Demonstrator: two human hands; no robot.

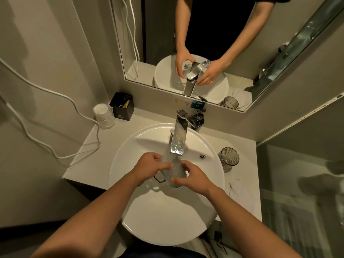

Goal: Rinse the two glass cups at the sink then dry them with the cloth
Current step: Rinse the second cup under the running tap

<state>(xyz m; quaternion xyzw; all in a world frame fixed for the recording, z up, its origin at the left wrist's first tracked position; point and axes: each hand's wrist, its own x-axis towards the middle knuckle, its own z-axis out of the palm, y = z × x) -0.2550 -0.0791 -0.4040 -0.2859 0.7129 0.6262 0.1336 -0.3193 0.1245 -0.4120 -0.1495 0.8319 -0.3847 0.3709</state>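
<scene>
I hold a ribbed glass cup (172, 170) tilted over the white round sink (141, 211), right under the spout of the chrome faucet (178, 138). My left hand (151, 167) grips the cup's upper part near the spout. My right hand (193, 178) grips its lower end, thumb across the glass. The cup looks wet. A second ribbed glass cup (228, 158) stands upright on the counter right of the sink. A white cloth (242, 192) lies on the counter at the sink's right front.
A black box (122, 107) and a wrapped stack of paper cups (104, 116) sit at the counter's back left. White cables (55, 146) trail along the left wall. A soap dispenser (200, 118) stands behind the faucet, below the mirror (270, 43). A glass partition (297, 183) borders the right.
</scene>
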